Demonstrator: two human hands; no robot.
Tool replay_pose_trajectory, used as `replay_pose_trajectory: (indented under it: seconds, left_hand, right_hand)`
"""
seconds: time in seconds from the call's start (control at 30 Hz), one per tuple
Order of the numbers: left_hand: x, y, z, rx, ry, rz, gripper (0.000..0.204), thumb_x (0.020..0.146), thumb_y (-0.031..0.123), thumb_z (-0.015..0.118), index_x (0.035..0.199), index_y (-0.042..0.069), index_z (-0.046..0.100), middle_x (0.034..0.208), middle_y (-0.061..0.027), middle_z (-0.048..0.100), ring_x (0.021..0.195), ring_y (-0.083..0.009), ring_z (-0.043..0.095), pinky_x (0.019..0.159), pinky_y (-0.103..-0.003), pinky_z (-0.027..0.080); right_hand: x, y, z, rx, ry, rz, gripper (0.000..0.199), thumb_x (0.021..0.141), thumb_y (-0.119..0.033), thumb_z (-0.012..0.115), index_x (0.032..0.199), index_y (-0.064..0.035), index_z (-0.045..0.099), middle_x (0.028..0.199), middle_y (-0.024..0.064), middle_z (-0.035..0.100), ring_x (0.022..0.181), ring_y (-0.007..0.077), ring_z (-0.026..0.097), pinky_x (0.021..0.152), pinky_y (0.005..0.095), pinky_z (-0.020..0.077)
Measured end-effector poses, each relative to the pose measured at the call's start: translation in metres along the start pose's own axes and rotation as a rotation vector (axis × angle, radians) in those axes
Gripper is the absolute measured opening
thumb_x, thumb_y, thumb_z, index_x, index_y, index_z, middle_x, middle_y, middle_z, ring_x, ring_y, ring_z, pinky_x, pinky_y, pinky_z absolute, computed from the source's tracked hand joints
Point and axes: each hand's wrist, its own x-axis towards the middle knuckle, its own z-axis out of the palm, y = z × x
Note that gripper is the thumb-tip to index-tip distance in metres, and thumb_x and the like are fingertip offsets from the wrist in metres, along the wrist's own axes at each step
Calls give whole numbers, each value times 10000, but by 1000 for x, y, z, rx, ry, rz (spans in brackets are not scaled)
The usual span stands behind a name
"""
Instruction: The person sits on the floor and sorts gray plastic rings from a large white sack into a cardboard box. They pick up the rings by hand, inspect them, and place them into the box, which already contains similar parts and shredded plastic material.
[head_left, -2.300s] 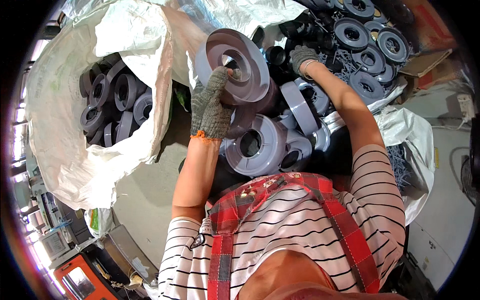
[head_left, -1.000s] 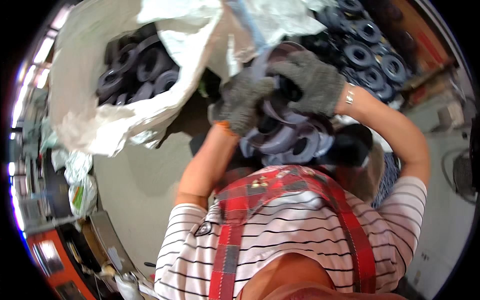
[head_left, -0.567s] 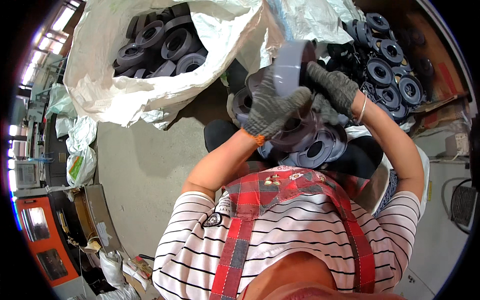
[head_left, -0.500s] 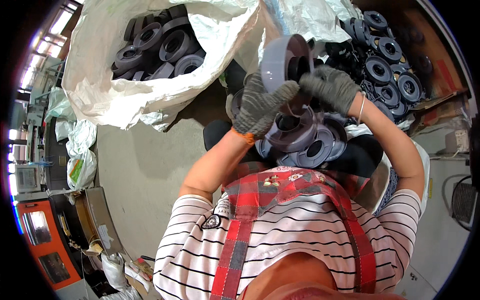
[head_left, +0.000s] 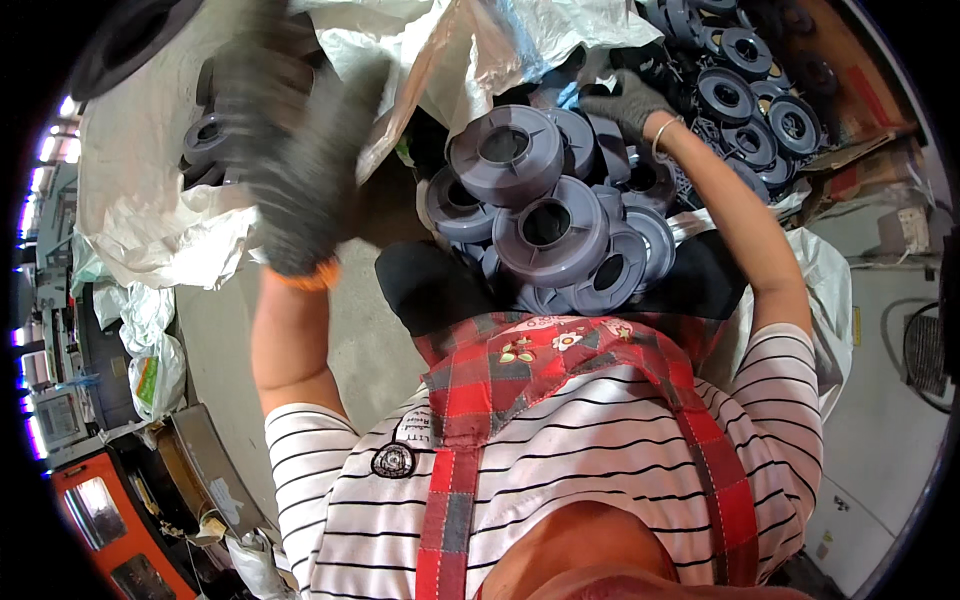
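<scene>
My left hand (head_left: 300, 160), in a grey knit glove with an orange cuff, is raised at the left and smeared by motion. Its thumb stands apart from the fingers, and no part shows between them. Beyond it, at the upper left, a grey round plastic part (head_left: 135, 40) is in the air, apart from the hand. My right hand (head_left: 632, 105), gloved too, reaches down behind the heap on my lap; its fingertips merge with dark material beside a light blue scrap (head_left: 568, 96). Several grey flanged rings (head_left: 548, 226) with central holes are heaped on my lap.
A large white woven sack (head_left: 150, 225) with grey parts inside stands open at the left. More round parts (head_left: 728, 95) lie piled at the upper right beside cardboard (head_left: 860, 165). An orange machine (head_left: 120, 520) is at the lower left; a pale cabinet (head_left: 860, 470) stands at the right.
My left hand has swung left and up from the lap, and the grey part it held is now in the air at the upper left. My right hand has left that part and moved slightly farther away.
</scene>
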Motion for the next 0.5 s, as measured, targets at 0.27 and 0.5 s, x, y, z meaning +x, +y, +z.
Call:
replay_pose_trajectory:
  seconds: [0.27, 0.5]
  left_hand:
    - [-120, -80, 115, -807, -265, -1484, 745, 762, 475, 637, 1249, -32, 388, 1190, -169, 475, 1057, -236, 481, 882, -332, 391]
    - [-161, -139, 151, -965, -519, -1532, 644, 791, 486, 560, 1253, 51, 446, 1158, -122, 546, 1013, -238, 545, 790, -403, 481]
  right_hand:
    - [49, 73, 87, -210, -56, 248, 1053, 560, -604, 681, 1283, 84, 346, 1319, 262, 372, 1221, 336, 395, 1011, 338, 316]
    - [48, 95, 61, -422, 115, -45, 504, 701, -369, 616, 1056, -12, 592, 1086, 229, 568, 1017, 361, 541, 849, 392, 442]
